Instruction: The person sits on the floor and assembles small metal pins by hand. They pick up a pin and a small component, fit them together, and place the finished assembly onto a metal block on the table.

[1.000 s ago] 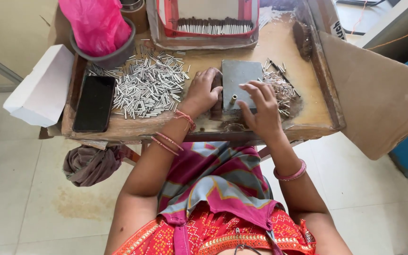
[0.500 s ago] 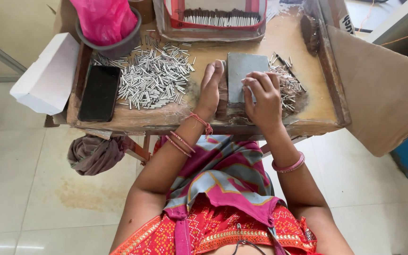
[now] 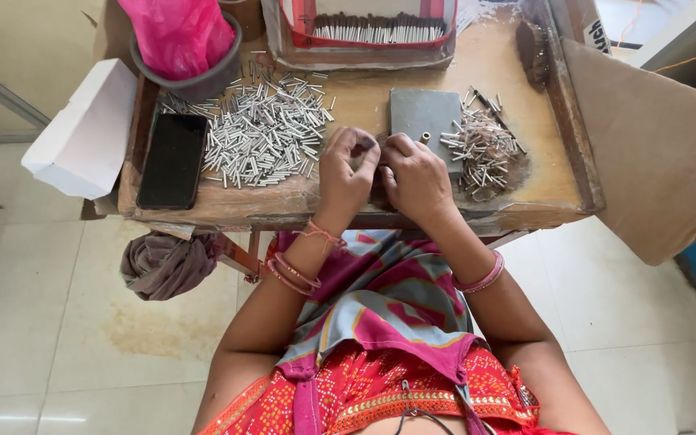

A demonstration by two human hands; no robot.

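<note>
Two hands meet at the bench's front edge: the left hand point(image 3: 346, 171) and right hand point(image 3: 414, 173) curl their fingertips together, seemingly pinching one small metal tube, though I cannot tell for sure. Best worked close to the grey block point(image 3: 424, 119), with the loose tube pile point(image 3: 263, 129) within reach toward the left edge.

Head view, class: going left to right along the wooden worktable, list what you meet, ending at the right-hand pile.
White box → black phone → big pile of silver tubes → left hand → right hand → smaller pile of tubes.
</note>
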